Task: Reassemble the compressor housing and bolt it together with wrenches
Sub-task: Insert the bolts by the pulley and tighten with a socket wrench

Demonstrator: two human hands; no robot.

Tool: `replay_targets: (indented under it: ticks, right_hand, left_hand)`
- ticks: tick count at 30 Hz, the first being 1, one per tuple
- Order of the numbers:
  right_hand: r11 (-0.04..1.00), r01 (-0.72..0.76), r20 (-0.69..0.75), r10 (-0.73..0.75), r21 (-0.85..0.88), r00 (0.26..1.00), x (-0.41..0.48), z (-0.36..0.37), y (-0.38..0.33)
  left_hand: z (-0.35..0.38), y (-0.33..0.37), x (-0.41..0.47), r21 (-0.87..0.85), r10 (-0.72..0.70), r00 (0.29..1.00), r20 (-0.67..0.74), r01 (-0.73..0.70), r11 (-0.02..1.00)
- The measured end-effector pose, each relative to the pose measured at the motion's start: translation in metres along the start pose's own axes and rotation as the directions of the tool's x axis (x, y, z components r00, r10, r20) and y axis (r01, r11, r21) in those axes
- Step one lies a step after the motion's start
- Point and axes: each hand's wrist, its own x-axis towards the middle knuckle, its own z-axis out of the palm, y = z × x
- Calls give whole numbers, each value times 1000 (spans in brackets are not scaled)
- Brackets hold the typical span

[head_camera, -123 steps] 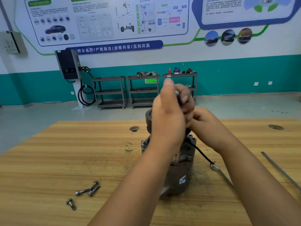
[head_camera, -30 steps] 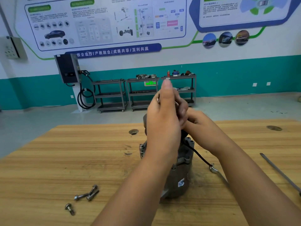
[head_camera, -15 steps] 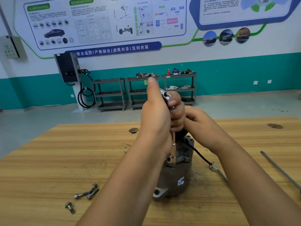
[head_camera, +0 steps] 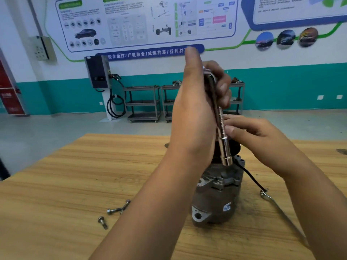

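Currently, in the head view, the compressor housing [head_camera: 216, 199] stands upright on the wooden tabletop [head_camera: 56, 184], near its centre and directly below both hands. A black part caps its upper end, and a bolt head [head_camera: 219, 182] sits in the flange on the near side.

The left hand [head_camera: 195, 117] is raised above the housing. Its fingers [head_camera: 223, 87] are curled round the upper end of a chromed socket wrench [head_camera: 220, 121], at the bend of the tool, and the thumb points straight up. The wrench shaft runs downward at a slight tilt, upper end to the left. The socket end hangs just over the top of the housing. Whether it is seated on a fastener cannot be determined.

The right hand [head_camera: 259, 134] reaches in from the right at mid-shaft height. Its fingers are nearly straight and close together, with the tips against the shaft. A firm pinch cannot be confirmed.

A black cable [head_camera: 249, 175] leaves the top of the housing and drops to the tabletop on the right, ending beside the tip of a slender metal tool [head_camera: 281, 212] that lies flat. Three loose bolts [head_camera: 116, 210] lie left of the housing, well apart from it. Two of them touch each other and the third lies near them.

Behind the tabletop, metal carts [head_camera: 142, 102] and a charging unit [head_camera: 97, 72] stand along the wall.
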Motion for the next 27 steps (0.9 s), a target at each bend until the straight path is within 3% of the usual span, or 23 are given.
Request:
replay_targets:
  ticks: [2, 5, 8, 11, 13, 16, 19, 21, 23, 25, 27]
  right_hand:
    - [997, 51, 1, -51, 49, 999, -2, -1, -11]
    - [983, 69, 133, -92, 168, 987, -6, -4, -25]
    - [993, 45, 218, -68, 112, 974, -9, 0, -33]
    - [996, 72, 199, -79, 43, 977, -8, 3, -38]
    - [998, 43, 176, -49, 39, 983, -8, 2, -36]
    - [996, -6, 80, -1, 86, 997, -7, -3, -28]
    - [990, -16, 6, 15, 139, 1000, -6, -10, -26]
    - [986, -32, -3, 33, 165, 999, -6, -12, -25]
    - [987, -41, -10, 43, 158, 999, -6, -13, -23]
    - [987, -48, -1, 48, 151, 999, -5, -12, -23]
    - [990, -49, 25, 46, 136, 999, -5, -11, -23]
  left_hand:
    - [-2, -4, -6, 50, 28, 1000, -3, -28, 998]
    - [-8, -9, -12, 97, 89, 992, -93, -80, 992]
    - [-9, -10, -18, 114, 70, 985, -157, -53, 992]
    - [-9, -10, -28, 261, 35, 993, -108, -6, 965]
    - [-19, -8, -37, 472, 54, 998, -40, -29, 881]
    - [-48, 1, -57, 839, 222, 974, -35, -92, 537]
    - [-95, 7, -79, 919, 129, 941, -314, 267, 289]
    - [-134, 8, -95, 887, 83, 888, -452, 457, -60]
    - [-168, 8, -113, 730, 50, 815, -577, 542, -417]
    - [-191, 9, -129, 565, 21, 711, -703, 575, -592]
    - [-205, 7, -140, 506, -6, 663, -749, 566, -651]
